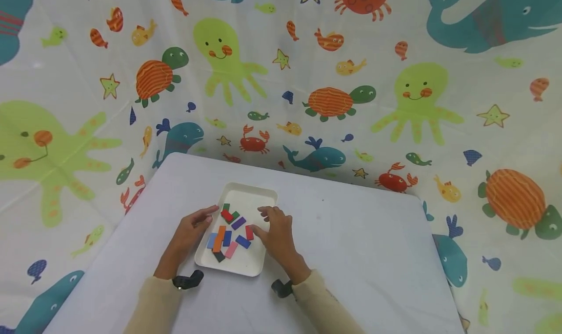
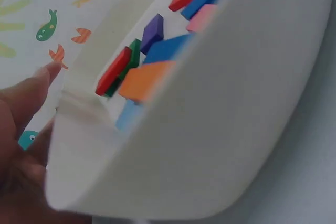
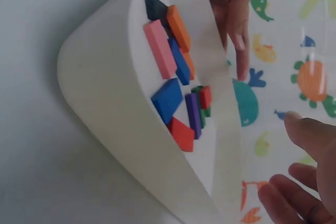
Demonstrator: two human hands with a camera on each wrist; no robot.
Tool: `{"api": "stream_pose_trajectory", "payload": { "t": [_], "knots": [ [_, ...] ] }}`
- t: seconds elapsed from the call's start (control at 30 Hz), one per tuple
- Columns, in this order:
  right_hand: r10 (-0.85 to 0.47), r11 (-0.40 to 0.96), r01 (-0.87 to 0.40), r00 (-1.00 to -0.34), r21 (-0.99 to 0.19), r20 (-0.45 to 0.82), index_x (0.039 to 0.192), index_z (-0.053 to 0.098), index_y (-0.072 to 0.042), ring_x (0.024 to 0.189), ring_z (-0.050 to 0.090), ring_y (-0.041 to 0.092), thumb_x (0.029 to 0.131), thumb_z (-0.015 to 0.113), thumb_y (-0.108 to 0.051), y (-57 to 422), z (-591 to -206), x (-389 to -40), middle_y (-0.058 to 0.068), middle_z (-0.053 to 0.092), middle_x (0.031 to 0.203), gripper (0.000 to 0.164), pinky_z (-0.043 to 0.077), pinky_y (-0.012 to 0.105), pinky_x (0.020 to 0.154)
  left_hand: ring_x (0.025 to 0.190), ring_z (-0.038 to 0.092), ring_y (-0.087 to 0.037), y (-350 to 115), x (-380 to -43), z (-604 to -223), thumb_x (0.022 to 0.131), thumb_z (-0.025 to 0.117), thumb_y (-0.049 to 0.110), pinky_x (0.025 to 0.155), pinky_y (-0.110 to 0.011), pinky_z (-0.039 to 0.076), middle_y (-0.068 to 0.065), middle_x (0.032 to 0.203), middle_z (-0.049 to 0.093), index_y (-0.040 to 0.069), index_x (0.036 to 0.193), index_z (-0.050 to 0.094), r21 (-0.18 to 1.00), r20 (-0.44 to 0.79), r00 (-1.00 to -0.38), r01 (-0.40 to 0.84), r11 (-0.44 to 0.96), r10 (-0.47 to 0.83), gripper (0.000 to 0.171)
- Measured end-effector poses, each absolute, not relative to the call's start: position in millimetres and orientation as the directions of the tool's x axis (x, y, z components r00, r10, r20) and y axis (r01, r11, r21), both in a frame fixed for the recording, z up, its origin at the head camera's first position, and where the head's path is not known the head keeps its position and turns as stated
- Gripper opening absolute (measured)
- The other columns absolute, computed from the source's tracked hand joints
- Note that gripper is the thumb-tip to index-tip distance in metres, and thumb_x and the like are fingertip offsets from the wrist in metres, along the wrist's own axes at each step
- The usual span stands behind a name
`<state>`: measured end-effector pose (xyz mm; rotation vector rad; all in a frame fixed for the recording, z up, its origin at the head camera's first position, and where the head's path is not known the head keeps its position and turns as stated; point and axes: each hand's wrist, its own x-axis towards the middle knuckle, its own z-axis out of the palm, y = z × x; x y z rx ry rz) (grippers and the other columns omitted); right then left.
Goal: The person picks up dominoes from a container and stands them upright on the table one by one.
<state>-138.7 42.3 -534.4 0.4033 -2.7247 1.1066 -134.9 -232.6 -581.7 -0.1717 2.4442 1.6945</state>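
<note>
A white rectangular tray holds several small coloured rectangular blocks. My left hand is at the tray's left rim, fingers extended forward, holding nothing; in the left wrist view its fingers show beside the tray wall. Over the right rim is my right hand, its thumb close to a red block. The right wrist view has its fingers spread and nothing between them. An orange block lies across blue ones, a pink block near it. Another red block rests on green ones.
The tray stands on a table with a white cloth. Behind and beside the table hangs a curtain printed with sea animals. Each wrist wears a dark strapped device, such as the left one.
</note>
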Motion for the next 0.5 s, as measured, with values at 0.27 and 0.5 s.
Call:
{"api": "stream_pose_trajectory", "payload": {
  "t": [0.27,0.5],
  "knots": [
    [-0.195,0.706,-0.254,-0.967,-0.661,0.163,0.128,0.070,-0.017,0.101,0.070,0.014,0.092,0.086,-0.033,31,-549,-142,0.001,0.076,0.117,0.042,0.042,0.035,0.090,0.163,0.029,-0.036,-233,-132,-587,0.111,0.058,0.029,0.128,-0.053,0.032,-0.008,0.173,0.038,0.019,0.157,0.055,0.933,-0.223,-0.975,-0.206,0.297,0.024,0.047],
    [-0.202,0.757,-0.217,-0.975,-0.616,0.095,0.125,0.071,-0.021,0.093,0.066,0.009,0.090,0.086,-0.039,23,-562,-146,-0.003,0.075,0.110,0.042,0.040,0.031,0.085,0.163,0.030,-0.037,-234,-133,-593,0.112,0.056,0.025,0.128,-0.053,0.031,-0.011,0.172,0.040,0.016,0.156,0.056,0.934,-0.199,-0.980,-0.181,0.308,0.028,0.045]
  ]
}}
